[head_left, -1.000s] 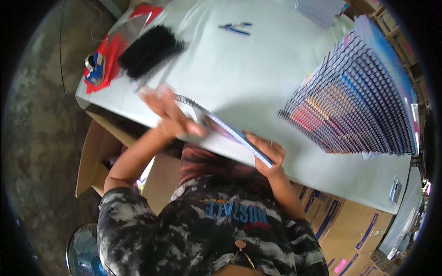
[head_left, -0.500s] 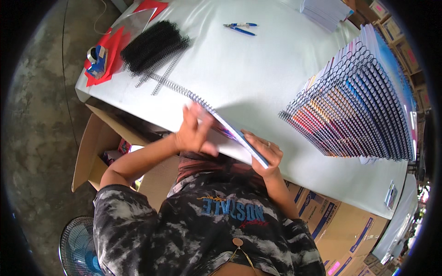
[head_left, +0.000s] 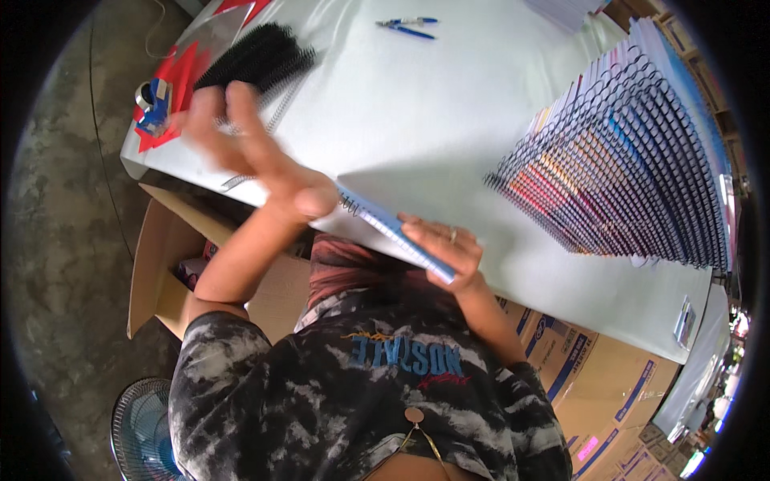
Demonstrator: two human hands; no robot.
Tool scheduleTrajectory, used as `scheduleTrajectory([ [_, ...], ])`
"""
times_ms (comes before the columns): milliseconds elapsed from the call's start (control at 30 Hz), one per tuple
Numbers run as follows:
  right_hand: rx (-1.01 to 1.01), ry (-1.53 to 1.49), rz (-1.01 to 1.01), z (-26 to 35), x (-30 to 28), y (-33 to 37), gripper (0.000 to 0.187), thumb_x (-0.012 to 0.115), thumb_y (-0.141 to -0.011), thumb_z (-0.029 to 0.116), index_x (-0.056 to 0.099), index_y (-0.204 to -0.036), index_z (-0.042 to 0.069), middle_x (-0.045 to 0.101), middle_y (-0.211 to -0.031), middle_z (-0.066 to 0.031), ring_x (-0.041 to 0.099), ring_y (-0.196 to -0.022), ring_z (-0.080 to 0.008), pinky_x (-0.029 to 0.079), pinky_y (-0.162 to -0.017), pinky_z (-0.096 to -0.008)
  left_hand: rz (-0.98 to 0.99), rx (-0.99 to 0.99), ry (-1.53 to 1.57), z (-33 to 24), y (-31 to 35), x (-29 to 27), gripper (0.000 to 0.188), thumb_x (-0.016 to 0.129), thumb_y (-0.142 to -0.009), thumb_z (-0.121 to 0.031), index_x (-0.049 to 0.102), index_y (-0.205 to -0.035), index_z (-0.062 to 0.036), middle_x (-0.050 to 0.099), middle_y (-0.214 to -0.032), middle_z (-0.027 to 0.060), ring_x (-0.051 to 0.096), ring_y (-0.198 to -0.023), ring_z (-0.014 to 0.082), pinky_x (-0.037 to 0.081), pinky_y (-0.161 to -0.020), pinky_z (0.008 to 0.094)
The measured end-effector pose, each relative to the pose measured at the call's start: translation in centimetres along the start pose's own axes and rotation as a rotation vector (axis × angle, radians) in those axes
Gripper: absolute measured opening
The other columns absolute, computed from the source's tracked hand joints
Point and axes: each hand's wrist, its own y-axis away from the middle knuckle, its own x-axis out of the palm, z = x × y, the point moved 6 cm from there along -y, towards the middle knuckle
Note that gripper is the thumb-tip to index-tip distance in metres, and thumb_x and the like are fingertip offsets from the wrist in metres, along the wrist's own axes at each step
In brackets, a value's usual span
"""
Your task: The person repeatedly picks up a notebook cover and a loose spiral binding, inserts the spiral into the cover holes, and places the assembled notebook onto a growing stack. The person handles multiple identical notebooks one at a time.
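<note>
My right hand (head_left: 449,250) grips a thin blue-and-white book (head_left: 393,234) by its near right end, thumb below and fingers over the cover. A row of punched holes runs along the book's edge. Dark spiral coil (head_left: 347,204) passes through the holes at the far left end. My left hand (head_left: 261,156), blurred, is raised just left of that end with its fingers stretched apart. It hides most of the coil's loose length. Behind its fingertips lies a heap of black spiral coils (head_left: 261,60), with a loose coil (head_left: 286,106) beside it.
A tall stack of spiral-bound books (head_left: 609,172) stands at the right. Blue-handled pliers (head_left: 409,28) lie at the far side of the white table (head_left: 401,104). Red sheets and a blue tape dispenser (head_left: 154,112) are at the left. An open carton (head_left: 172,264) sits below the table edge.
My left hand has swung up and left from the book's coiled edge, fingers spreading. Less coil shows at the book's end. The right hand keeps its grip, and the book has tilted slightly.
</note>
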Motion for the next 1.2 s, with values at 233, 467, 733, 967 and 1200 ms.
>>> scheduleTrajectory([
  [233,0.019,0.019,-0.014,-0.3,-0.8,0.3,0.031,0.060,-0.074,-0.001,0.062,-0.105,-0.002,0.065,-0.099,-0.0190,0.066,-0.089,-0.0293,0.055,-0.074,-0.0349,-0.076,0.142,-0.238,-4.9,-1.9,0.4,0.079,0.044,-0.079,-0.068,0.038,-0.130,-0.0073,0.038,-0.131,0.0157,0.037,-0.118,0.0335,0.033,-0.093,0.0480],
  [467,0.042,0.000,-0.054,-0.9,-0.8,0.0,0.034,0.065,-0.074,0.001,0.060,-0.108,-0.003,0.065,-0.100,-0.0172,0.065,-0.089,-0.0299,0.054,-0.073,-0.0350,0.226,0.176,0.228,-7.2,1.0,1.1,0.094,0.036,-0.078,-0.073,0.029,-0.136,0.0014,0.026,-0.137,0.0268,0.018,-0.128,0.0494,0.013,-0.102,0.0624],
  [733,-0.024,0.064,-0.012,-0.8,-0.7,-0.5,0.038,0.066,-0.073,0.006,0.059,-0.110,-0.002,0.063,-0.104,-0.0172,0.064,-0.093,-0.0290,0.053,-0.076,-0.0362,0.332,-0.038,0.311,-6.9,3.9,2.8,0.091,0.048,-0.073,-0.072,0.035,-0.133,-0.0060,0.030,-0.135,0.0214,0.031,-0.120,0.0444,0.027,-0.094,0.0594],
  [967,0.007,0.059,0.032,-0.1,0.5,-0.8,0.041,0.066,-0.070,0.002,0.058,-0.111,-0.002,0.063,-0.106,-0.0160,0.064,-0.092,-0.0282,0.054,-0.076,-0.0349,0.224,-0.017,0.294,-7.8,2.3,2.4,0.086,0.044,-0.078,-0.068,0.029,-0.136,-0.0060,0.031,-0.137,0.0146,0.029,-0.122,0.0413,0.024,-0.102,0.0560],
  [1200,0.015,0.020,0.007,-1.0,0.5,-0.3,0.042,0.068,-0.068,0.004,0.058,-0.108,-0.003,0.064,-0.103,-0.0159,0.064,-0.092,-0.0286,0.053,-0.077,-0.0342,0.407,0.107,0.100,-8.6,1.0,2.0,0.094,0.042,-0.077,-0.071,0.024,-0.138,-0.0026,0.040,-0.126,0.0205,0.035,-0.116,0.0442,0.029,-0.095,0.0577],
])
